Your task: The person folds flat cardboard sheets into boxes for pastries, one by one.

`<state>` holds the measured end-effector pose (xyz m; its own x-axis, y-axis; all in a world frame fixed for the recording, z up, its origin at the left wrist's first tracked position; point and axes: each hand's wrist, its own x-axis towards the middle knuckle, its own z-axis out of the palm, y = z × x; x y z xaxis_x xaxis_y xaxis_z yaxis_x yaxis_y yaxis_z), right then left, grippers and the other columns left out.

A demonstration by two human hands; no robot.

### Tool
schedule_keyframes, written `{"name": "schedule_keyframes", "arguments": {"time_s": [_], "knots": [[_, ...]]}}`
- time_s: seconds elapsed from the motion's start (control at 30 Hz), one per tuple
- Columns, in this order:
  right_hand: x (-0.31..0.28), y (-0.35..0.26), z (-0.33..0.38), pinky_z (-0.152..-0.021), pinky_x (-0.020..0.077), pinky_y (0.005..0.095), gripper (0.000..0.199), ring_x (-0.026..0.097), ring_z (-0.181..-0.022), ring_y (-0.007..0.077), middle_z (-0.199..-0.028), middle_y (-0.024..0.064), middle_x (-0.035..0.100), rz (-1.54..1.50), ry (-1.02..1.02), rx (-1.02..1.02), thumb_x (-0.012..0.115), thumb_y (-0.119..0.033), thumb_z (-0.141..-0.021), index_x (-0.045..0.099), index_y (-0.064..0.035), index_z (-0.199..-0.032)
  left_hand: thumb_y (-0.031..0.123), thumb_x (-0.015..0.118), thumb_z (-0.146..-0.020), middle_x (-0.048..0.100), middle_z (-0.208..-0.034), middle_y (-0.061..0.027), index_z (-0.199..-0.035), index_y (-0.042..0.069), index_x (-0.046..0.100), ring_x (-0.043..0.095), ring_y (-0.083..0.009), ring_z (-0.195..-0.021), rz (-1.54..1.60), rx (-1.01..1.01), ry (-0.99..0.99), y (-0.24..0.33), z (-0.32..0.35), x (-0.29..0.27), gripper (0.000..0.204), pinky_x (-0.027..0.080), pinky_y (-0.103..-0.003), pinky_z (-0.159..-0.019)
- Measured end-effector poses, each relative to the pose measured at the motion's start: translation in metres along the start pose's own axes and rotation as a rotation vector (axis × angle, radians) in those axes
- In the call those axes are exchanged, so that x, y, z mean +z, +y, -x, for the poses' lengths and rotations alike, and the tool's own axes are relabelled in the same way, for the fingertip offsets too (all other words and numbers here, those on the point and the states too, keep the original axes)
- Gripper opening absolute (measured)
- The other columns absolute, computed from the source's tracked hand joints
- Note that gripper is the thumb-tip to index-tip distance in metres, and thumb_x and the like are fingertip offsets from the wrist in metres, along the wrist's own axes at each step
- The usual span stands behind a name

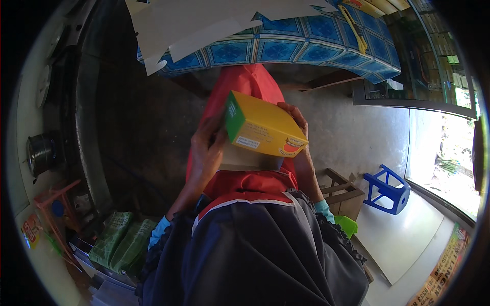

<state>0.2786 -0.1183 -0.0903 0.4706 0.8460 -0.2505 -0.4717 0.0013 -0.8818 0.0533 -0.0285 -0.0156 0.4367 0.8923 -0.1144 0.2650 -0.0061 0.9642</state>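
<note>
A yellow cardboard box [265, 122] with a green end panel is held tilted above my lap, printed with a small red picture and a white label. My left hand [208, 142] is closed at the green end, its fingertips partly hidden by the box. Around the far right edge of the box curl the fingers of my right hand [297, 116]. Beneath the box, a flat grey-brown piece of card [245, 159] lies on my lap, over red cloth [245, 92].
Ahead stands a table with a blue patterned cloth [278, 49], bearing pale card sheets [199, 25] with notched edges. A blue plastic stool [389, 191] and a wooden frame [337, 188] are at right. Green wrapped bundles [120, 242] lie at lower left.
</note>
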Motion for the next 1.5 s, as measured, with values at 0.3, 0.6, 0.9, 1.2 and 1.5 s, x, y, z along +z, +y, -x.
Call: {"name": "schedule_keyframes", "arguments": {"time_s": [0.3, 0.6, 0.9, 1.2, 1.5], "knots": [[-0.036, 0.029, -0.013, -0.080, 0.0536, 0.0259, 0.034, 0.065, -0.095, 0.0126, -0.111, 0.0075, 0.067, -0.134, -0.140, 0.023, 0.066, -0.016, -0.093, 0.061, -0.0003, -0.123, 0.006, 0.054, -0.086, 0.065, -0.119, -0.0126, -0.133, -0.006, 0.056, 0.062, -0.0179, -0.107, 0.386, -0.194, -0.059, -0.002, -0.011, -0.009, 0.048, 0.045, -0.028, -0.094], [-0.006, 0.003, -0.013, -0.080, 0.0508, 0.0296, 0.018, 0.065, -0.089, 0.0179, -0.097, 0.0090, 0.067, 0.503, -0.059, -0.372, 0.053, 0.005, -0.093, 0.070, 0.0008, -0.095, 0.020, 0.067, -0.088, 0.063, -0.107, -0.0088, -0.112, 0.001, 0.063, 0.060, -0.0196, -0.102, 0.547, -0.498, 0.001, -0.015, -0.023, -0.019, 0.031, 0.046, -0.030, -0.090], [0.006, -0.010, 0.025, -0.089, 0.0487, 0.0370, 0.032, 0.060, -0.106, 0.0291, -0.120, 0.0140, 0.061, 0.928, -0.059, -0.604, 0.058, 0.006, -0.084, 0.071, -0.0064, -0.110, 0.029, 0.089, -0.067, 0.058, -0.115, -0.0168, -0.124, -0.003, 0.052, 0.058, -0.0244, -0.107, 0.292, -0.414, -0.067, 0.003, -0.019, -0.014, 0.075, 0.049, -0.036, -0.090], [0.049, -0.046, 0.050, -0.101, 0.0393, 0.0587, 0.076, 0.046, -0.125, 0.0463, -0.150, 0.0248, 0.035, 1.295, -0.578, -0.612, 0.076, -0.038, -0.077, 0.048, -0.0267, -0.146, 0.023, 0.084, -0.077, 0.058, -0.126, -0.0161, -0.135, 0.000, 0.049, 0.057, -0.0234, -0.115, 0.241, -0.343, -0.106, -0.002, -0.009, -0.004, 0.072, 0.047, -0.035, -0.097], [0.032, -0.063, 0.040, -0.102, 0.0446, 0.0572, 0.089, 0.041, -0.132, 0.0482, -0.152, 0.0291, 0.029, 1.337, -0.877, -0.606, 0.072, -0.003, -0.070, 0.042, -0.0342, -0.148, -0.005, 0.071, -0.077, 0.045, -0.150, -0.0141, -0.154, 0.005, 0.031, 0.044, -0.0217, -0.136, 0.275, -0.182, -0.256, 0.002, 0.020, -0.005, 0.087, 0.038, -0.033, -0.111]]}}
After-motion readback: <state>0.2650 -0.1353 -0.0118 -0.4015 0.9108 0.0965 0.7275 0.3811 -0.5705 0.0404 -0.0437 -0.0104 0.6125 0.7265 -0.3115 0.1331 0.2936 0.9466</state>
